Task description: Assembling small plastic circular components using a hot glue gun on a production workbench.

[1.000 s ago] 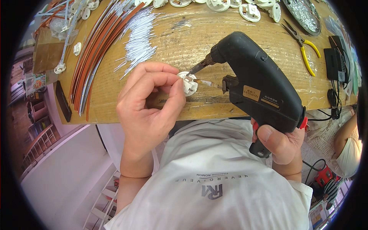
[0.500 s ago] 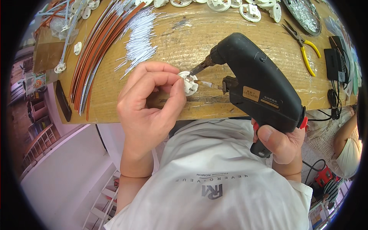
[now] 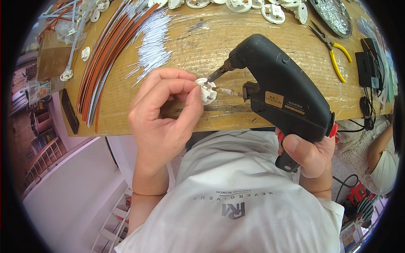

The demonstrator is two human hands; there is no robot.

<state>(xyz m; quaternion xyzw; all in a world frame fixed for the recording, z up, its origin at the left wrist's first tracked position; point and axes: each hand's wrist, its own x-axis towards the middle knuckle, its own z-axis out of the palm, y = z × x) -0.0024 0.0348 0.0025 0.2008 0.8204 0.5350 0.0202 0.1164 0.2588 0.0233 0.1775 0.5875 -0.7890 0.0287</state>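
I have the left hand at the left edge of a round white part, with the thumb and bent fingers drawn in against its rim. I cannot tell from here whether they clamp the part itself or something thin beside it. The part lies on the wooden table, between the two hands but far nearer the left; I see its right side uncovered.

My right hand is well apart from it, wrapped around the handle of a black soldering gun, thumb across the grip. The gun reaches leftward, its dark tip at the part's upper edge and its thin feed tube ending at the right side. Whether either makes contact is too small for me to say.

Beyond the left hand I see a heap of thin white wires; yellow-handled pliers lie right of the gun.
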